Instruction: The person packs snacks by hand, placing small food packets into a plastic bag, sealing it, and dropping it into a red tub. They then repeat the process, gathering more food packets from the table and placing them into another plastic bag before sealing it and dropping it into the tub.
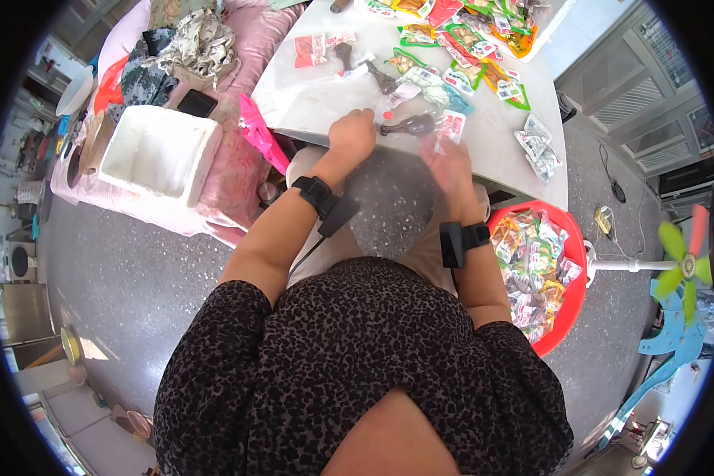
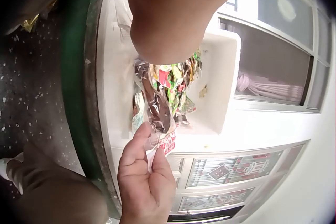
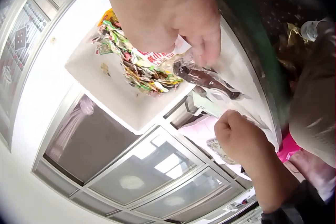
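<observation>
A clear pack with a dark brown drumstick-shaped item (image 1: 408, 125) (image 2: 157, 109) (image 3: 207, 78) is stretched between the two hands at the table's near edge. My left hand (image 1: 353, 135) (image 3: 244, 139) is curled at its narrow end; the fingertips are hidden in the left wrist view, where the hand (image 2: 167, 29) covers that end. The thumb and fingers of my right hand (image 1: 452, 168) (image 2: 147, 176) (image 3: 173, 22) pinch the other end, beside a red-and-white label (image 2: 167, 144). The right hand is blurred in the head view.
Colourful packets (image 1: 468, 47) lie across the back of the white table (image 1: 293, 99), with more dark packs (image 1: 381, 78) nearer. A red basin (image 1: 577, 274) full of packets stands at right. An empty white foam box (image 1: 155, 151) sits on pink bedding at left.
</observation>
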Demonstrator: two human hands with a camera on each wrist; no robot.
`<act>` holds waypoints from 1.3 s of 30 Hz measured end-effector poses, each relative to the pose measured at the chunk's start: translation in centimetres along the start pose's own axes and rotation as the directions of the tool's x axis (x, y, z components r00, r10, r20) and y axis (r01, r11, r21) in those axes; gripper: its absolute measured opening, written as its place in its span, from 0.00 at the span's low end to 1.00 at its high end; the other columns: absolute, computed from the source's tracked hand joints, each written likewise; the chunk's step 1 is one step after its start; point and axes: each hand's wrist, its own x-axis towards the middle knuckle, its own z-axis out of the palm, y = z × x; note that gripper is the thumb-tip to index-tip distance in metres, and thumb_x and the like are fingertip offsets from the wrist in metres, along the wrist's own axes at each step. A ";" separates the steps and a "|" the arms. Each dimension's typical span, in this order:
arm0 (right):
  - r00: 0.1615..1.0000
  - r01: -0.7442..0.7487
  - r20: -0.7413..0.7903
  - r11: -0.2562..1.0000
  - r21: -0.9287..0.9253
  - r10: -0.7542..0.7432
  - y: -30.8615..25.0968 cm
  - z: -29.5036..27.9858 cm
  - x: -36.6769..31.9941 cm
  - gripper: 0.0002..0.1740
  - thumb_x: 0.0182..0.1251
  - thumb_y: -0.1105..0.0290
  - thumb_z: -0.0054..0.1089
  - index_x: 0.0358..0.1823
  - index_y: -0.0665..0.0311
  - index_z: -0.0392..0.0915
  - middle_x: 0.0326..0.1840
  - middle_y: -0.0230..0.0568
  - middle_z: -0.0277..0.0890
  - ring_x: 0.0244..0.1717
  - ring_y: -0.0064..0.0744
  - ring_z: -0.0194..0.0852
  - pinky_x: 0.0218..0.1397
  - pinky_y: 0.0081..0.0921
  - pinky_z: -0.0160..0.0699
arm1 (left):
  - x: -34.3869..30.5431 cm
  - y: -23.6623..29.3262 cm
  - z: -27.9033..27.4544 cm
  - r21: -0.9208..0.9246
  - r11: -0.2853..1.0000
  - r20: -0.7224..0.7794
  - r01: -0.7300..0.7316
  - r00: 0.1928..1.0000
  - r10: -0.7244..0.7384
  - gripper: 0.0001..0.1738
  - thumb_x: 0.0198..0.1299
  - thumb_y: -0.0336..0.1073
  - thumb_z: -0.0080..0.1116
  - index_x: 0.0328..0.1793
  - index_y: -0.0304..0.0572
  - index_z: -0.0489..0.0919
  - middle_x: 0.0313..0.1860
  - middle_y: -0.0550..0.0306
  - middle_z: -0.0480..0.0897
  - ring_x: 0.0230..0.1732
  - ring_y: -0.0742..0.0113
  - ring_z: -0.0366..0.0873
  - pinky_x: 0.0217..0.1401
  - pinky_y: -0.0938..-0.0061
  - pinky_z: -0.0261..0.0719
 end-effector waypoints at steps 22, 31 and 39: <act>0.986 -0.114 0.134 0.988 0.107 0.099 0.5 0.8 -0.4 0.13 0.58 0.72 0.45 0.46 0.61 0.63 0.40 0.39 0.69 0.46 0.41 0.67 0.44 0.40 0.70 | 1.5 -1.1 -1.4 -0.231 0.970 -0.014 0.070 0.997 -0.076 0.10 0.50 0.36 0.43 0.35 0.40 0.72 0.32 0.45 0.75 0.36 0.49 0.72 0.38 0.63 0.69; 0.994 -0.008 0.106 0.996 0.087 -0.001 -1.0 0.6 -0.9 0.13 0.58 0.73 0.44 0.45 0.64 0.63 0.40 0.40 0.69 0.46 0.43 0.68 0.43 0.38 0.72 | 1.7 -1.9 -0.1 -0.273 0.956 -0.012 0.103 0.994 -0.111 0.11 0.51 0.37 0.43 0.36 0.39 0.72 0.31 0.43 0.76 0.36 0.48 0.72 0.38 0.64 0.69; 0.984 -0.011 0.176 1.000 0.019 0.008 -2.4 0.2 -0.9 0.13 0.58 0.73 0.43 0.45 0.64 0.63 0.40 0.41 0.69 0.45 0.42 0.69 0.42 0.37 0.72 | 1.5 -2.1 1.1 -0.571 0.812 0.090 0.116 0.993 -0.079 0.09 0.51 0.34 0.44 0.31 0.37 0.72 0.28 0.46 0.76 0.31 0.54 0.73 0.35 0.71 0.69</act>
